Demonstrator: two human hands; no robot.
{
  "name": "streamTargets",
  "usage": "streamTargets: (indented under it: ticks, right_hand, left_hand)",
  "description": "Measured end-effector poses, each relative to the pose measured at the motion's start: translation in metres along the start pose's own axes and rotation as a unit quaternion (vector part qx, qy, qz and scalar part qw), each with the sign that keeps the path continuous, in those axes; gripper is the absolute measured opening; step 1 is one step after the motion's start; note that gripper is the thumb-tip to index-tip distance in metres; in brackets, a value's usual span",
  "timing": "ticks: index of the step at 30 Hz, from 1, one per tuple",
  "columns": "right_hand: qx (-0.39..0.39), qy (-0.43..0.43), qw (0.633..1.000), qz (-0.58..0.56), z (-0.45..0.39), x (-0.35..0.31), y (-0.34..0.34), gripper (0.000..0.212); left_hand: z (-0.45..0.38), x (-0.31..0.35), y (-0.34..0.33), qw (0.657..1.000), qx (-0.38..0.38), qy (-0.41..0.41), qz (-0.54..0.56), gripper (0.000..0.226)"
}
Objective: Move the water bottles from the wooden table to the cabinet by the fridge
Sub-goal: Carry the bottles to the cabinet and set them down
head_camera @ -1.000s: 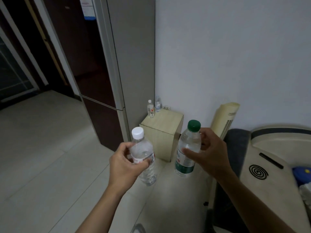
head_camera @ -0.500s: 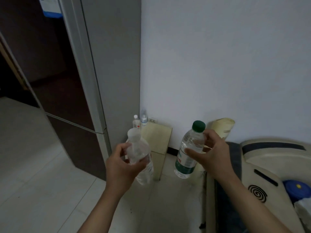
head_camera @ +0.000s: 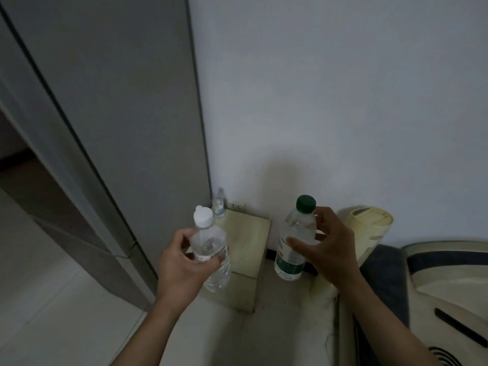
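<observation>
My left hand [head_camera: 179, 262] grips a clear water bottle with a white cap [head_camera: 211, 249], held upright just in front of the small pale wooden cabinet [head_camera: 248, 239]. My right hand [head_camera: 330, 247] grips a bottle with a green cap and green label [head_camera: 295, 241], upright, to the right of the cabinet and above the floor. The cabinet stands in the corner between the grey fridge [head_camera: 118, 114] and the white wall. One small bottle [head_camera: 219, 202] stands at the cabinet's back left corner; another behind my left bottle is hidden.
A wall socket [head_camera: 237, 206] sits just behind the cabinet. A cream rolled object [head_camera: 369, 228] leans against the wall at right. A dark cushion [head_camera: 383, 273] and cream furniture [head_camera: 449, 286] fill the lower right. Pale tiled floor [head_camera: 52, 313] lies at left.
I have come closer to the cabinet; the fridge now fills the left of the view. Both hands still hold their bottles and have moved towards the cabinet.
</observation>
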State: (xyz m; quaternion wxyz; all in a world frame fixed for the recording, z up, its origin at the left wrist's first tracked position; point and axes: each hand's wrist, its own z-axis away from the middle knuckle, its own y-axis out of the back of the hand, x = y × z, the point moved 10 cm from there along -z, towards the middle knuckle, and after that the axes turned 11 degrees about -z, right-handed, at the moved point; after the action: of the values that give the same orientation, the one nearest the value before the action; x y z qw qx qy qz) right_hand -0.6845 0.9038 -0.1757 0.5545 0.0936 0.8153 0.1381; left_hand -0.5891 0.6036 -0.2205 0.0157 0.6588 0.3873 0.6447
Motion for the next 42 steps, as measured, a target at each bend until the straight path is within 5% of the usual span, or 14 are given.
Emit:
streamTargets:
  ticks: [26,32,42]
  right_hand:
    - [0.012,-0.092,0.995,0.031,-0.28,0.131,-0.035,0.056]
    - [-0.05,-0.074,0.996,0.021,-0.336,0.176,-0.071,0.055]
    - [-0.194,-0.065,0.977,-0.057,-0.4,0.252,-0.145,0.061]
  left_hand:
    - [-0.296,-0.028,-0.178,0.999,-0.017,0.016,0.033,0.06]
    - [-0.321,-0.044,-0.202,0.999,0.009,0.032,-0.011,0.061]
    - [-0.32,-0.087,-0.225,0.967,0.161,0.194,-0.042,0.064]
